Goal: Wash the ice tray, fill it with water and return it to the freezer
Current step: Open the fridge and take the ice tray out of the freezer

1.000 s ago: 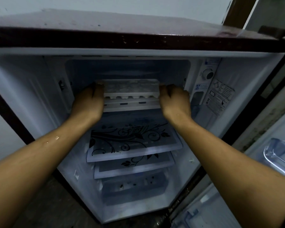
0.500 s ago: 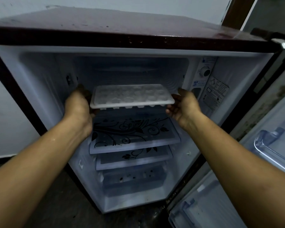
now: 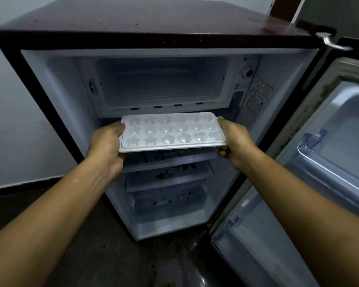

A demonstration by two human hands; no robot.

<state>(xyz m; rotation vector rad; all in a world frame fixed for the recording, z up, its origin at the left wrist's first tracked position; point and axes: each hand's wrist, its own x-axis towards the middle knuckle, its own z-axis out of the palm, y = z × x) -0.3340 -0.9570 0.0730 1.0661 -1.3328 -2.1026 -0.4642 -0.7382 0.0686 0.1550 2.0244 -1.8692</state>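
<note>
the ice tray hangs level at the picture's centre, just below the mouth of the freezer at 12 o'clock and above the patterned shelf. the left hand has its short edge at 9 o'clock, the right hand the edge at 3 o'clock. each grip is curled round the rim, thumb on top and fingers beneath. the cells shine, but whether with ice or water cannot be told. as the tray is below the freezer mouth rather than lined up with it, the step is probably fetching it for washing. the next move calls for keeping it level and clearing the open door at 4 o'clock.
</note>
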